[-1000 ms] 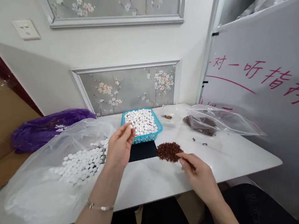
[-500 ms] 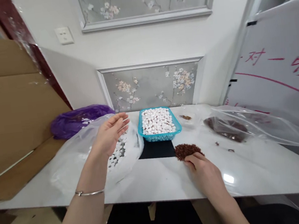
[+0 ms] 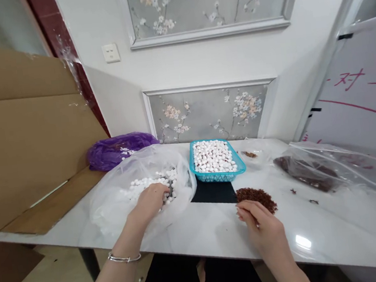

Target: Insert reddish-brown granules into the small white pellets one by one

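Observation:
My left hand (image 3: 150, 200) reaches into a clear plastic bag (image 3: 120, 203) of small white round pieces (image 3: 145, 184), its fingers curled down among them; what they hold is hidden. My right hand (image 3: 260, 225) rests on the white table beside a small pile of dark red-brown bits (image 3: 255, 195), fingers pinched together at the pile's near edge. Behind them, a blue basket (image 3: 219, 176) stands full of white pieces.
A purple bag (image 3: 117, 149) lies at the back left. A clear bag with dark red-brown contents (image 3: 314, 174) lies at the right. A black sheet (image 3: 214, 192) lies before the basket. Cardboard (image 3: 22, 146) leans at the left, a whiteboard (image 3: 367, 107) at the right.
My left hand has dropped from in front of the basket, moved left and gone down into the bag of white pieces. My right hand stayed by the red-brown pile. The view swung left.

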Tool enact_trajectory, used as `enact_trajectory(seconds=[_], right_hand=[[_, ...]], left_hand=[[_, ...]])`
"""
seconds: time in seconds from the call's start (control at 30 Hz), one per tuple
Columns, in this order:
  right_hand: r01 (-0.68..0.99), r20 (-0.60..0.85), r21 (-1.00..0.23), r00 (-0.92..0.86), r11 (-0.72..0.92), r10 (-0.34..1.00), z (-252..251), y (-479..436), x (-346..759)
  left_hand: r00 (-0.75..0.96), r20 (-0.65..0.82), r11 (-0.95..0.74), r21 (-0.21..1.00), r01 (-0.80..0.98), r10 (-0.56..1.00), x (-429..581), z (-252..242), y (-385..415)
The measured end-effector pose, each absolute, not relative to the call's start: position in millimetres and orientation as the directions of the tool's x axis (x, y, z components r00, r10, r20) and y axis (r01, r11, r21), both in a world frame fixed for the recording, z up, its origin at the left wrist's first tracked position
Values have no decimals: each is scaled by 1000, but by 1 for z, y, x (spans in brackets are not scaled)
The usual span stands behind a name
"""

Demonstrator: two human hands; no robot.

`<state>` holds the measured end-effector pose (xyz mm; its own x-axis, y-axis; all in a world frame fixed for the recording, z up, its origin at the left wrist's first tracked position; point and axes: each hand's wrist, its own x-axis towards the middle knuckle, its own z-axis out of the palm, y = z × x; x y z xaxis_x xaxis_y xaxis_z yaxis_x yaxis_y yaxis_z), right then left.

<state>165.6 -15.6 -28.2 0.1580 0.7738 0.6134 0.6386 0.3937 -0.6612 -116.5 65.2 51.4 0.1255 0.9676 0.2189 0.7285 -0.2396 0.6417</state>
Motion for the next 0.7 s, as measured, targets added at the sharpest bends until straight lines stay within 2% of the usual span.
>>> enact_trajectory(seconds=[0.17, 0.23, 0.3, 0.37, 0.43, 0.5, 0.6, 0.7], right_hand=[[530, 553, -736, 112, 421, 825, -23, -18, 157], [471, 512, -779, 99, 413, 853, -22, -19, 156], [385, 456, -836, 94, 390, 885, -22, -20, 154], [285, 396, -892, 115, 352, 911, -22, -22, 151], [194, 351, -927, 151, 320, 924, -19, -24, 148], [125, 327, -943, 163, 309, 931, -13, -28, 145], [37, 313, -950, 147, 311, 938, -2, -34, 144], [-51, 279, -957, 126, 287, 952, 4, -38, 142]], left_hand=[[143, 260, -282, 647, 708, 955, -112, 61, 58], [133, 250, -277, 732, 623, 959, -105, 67, 46], [136, 174, -214, 896, 388, 975, -91, 70, 30], [208, 64, -81, 994, 73, 976, -73, 69, 13], [315, -19, 68, 987, -146, 949, -55, 65, -2], [395, -83, 206, 938, -279, 915, -39, 57, -11], [452, -144, 344, 851, -398, 880, -25, 43, -14], [467, -163, 393, 801, -452, 869, -17, 30, -9]])
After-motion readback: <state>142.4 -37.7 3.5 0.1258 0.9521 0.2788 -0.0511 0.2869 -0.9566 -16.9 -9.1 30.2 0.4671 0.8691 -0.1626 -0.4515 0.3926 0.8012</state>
